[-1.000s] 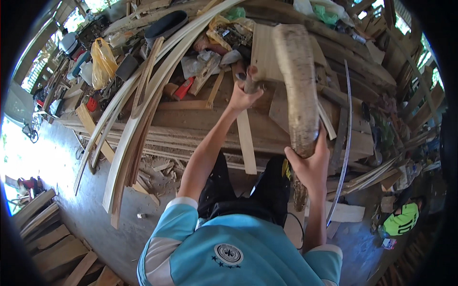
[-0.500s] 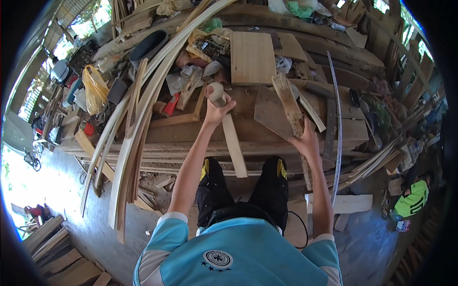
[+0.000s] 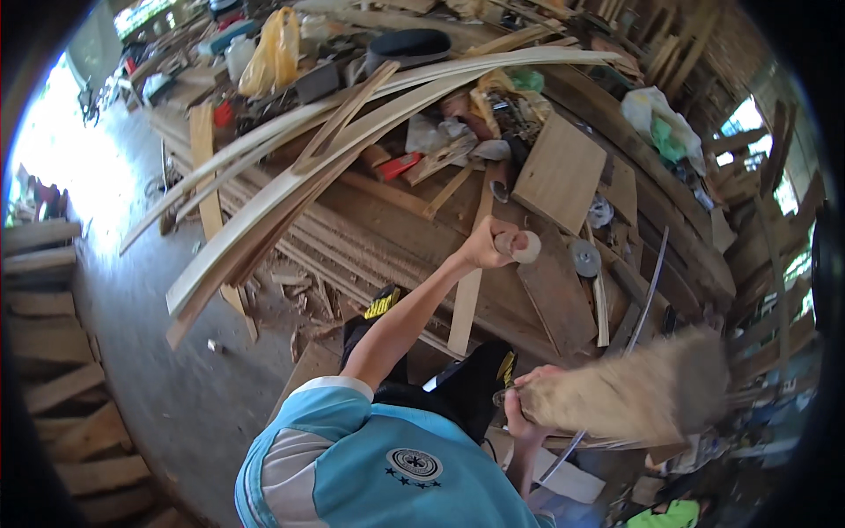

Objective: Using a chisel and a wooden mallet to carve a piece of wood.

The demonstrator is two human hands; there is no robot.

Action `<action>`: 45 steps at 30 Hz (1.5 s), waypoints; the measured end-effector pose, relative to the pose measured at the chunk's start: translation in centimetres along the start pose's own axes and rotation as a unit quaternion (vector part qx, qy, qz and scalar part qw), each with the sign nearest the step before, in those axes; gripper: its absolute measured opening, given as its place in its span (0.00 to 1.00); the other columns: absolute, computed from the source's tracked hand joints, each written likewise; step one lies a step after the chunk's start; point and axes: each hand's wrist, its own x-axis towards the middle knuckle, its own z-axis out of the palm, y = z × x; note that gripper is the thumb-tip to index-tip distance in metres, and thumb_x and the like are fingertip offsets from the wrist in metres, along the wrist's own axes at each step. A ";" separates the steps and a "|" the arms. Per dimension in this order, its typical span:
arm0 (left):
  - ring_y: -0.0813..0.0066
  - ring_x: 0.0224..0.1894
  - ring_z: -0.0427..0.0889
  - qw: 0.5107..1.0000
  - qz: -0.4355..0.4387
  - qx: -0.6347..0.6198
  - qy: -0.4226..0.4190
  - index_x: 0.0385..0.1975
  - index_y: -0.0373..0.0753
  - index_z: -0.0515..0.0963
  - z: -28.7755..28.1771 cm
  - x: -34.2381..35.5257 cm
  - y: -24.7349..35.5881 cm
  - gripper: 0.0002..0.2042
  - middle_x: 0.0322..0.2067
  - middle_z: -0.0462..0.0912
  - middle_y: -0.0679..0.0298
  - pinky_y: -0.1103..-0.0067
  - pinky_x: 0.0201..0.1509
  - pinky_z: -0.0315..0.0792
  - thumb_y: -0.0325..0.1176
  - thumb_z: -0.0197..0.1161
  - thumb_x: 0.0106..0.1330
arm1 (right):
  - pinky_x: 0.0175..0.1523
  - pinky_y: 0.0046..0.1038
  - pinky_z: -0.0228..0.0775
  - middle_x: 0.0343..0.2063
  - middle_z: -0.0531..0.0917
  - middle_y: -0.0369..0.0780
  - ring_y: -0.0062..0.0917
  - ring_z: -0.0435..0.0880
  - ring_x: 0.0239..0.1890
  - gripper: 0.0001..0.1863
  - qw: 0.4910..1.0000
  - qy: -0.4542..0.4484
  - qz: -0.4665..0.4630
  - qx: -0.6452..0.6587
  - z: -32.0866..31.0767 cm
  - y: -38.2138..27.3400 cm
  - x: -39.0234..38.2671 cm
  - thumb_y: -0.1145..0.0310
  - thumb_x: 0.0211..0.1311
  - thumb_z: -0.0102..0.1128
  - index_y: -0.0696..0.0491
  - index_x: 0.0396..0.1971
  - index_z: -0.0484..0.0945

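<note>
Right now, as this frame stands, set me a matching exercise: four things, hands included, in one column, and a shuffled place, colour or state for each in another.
Column one
1. Left hand
2. Right hand
3. Shirt
4. Plastic bag at upper left

Column two
A. Translucent yellow
B. Gripping the narrow end of a blurred wooden piece
C. Light blue with a chest emblem
D. Wrapped around a pale round-ended piece

Pairs: 1-D, 2-B, 3-C, 4-A

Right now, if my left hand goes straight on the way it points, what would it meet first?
Your left hand would probably meet the pale rectangular board first, though depth is unclear; it may pass above.
</note>
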 end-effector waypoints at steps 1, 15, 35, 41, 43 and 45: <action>0.81 0.14 0.64 1.000 0.026 0.000 -0.015 0.09 0.37 0.64 -0.2 0.0 0.2 0.13 0.08 0.60 0.65 0.81 0.19 0.58 0.32 0.64 0.37 | 0.38 0.23 0.65 0.31 0.71 0.41 0.24 0.72 0.30 0.29 0.990 0.005 0.132 0.046 0.7 0.5 -0.4 0.77 0.33 0.61 0.62 0.41 0.62; 0.60 0.14 0.66 0.986 0.090 0.102 -0.099 0.12 0.36 0.64 0.5 -1.9 -1.6 0.10 0.10 0.63 0.59 0.76 0.18 0.58 0.31 0.57 0.32 | 0.36 0.26 0.66 0.29 0.73 0.40 0.24 0.73 0.30 0.27 0.887 -0.022 0.446 0.117 1.7 4.3 -5.2 0.69 0.28 0.67 0.61 0.34 0.68; 0.61 0.17 0.68 0.980 0.086 0.114 -0.138 0.13 0.38 0.64 -0.5 -3.1 -1.6 0.13 0.12 0.66 0.62 0.75 0.21 0.60 0.36 0.61 0.34 | 0.34 0.25 0.67 0.25 0.74 0.39 0.24 0.73 0.30 0.24 0.952 -0.012 0.286 0.106 2.5 6.8 -6.8 0.64 0.27 0.64 0.57 0.31 0.69; 0.61 0.18 0.66 0.975 0.090 0.121 -0.164 0.13 0.39 0.64 -1.0 -3.3 -1.8 0.11 0.13 0.66 0.62 0.76 0.23 0.60 0.34 0.60 0.37 | 0.35 0.35 0.67 0.26 0.73 0.41 0.34 0.74 0.28 0.24 0.990 -0.060 0.004 -0.129 1.4 7.4 -10.9 0.59 0.35 0.66 0.55 0.33 0.70; 0.61 0.18 0.66 0.973 0.089 0.128 -0.168 0.13 0.39 0.64 -0.9 -3.1 -1.9 0.11 0.13 0.66 0.62 0.76 0.23 0.60 0.34 0.60 0.37 | 0.36 0.36 0.67 0.26 0.74 0.41 0.36 0.74 0.28 0.25 0.979 -0.099 0.088 -0.153 2.1 8.1 -11.8 0.56 0.34 0.66 0.55 0.32 0.71; 0.61 0.18 0.66 0.973 0.103 0.130 -0.163 0.13 0.39 0.64 -1.1 -3.1 -1.7 0.11 0.13 0.66 0.63 0.76 0.24 0.60 0.33 0.60 0.37 | 0.31 0.30 0.69 0.20 0.78 0.44 0.30 0.78 0.25 0.23 0.967 -0.041 0.244 -0.054 2.7 6.3 -7.9 0.65 0.25 0.63 0.59 0.29 0.73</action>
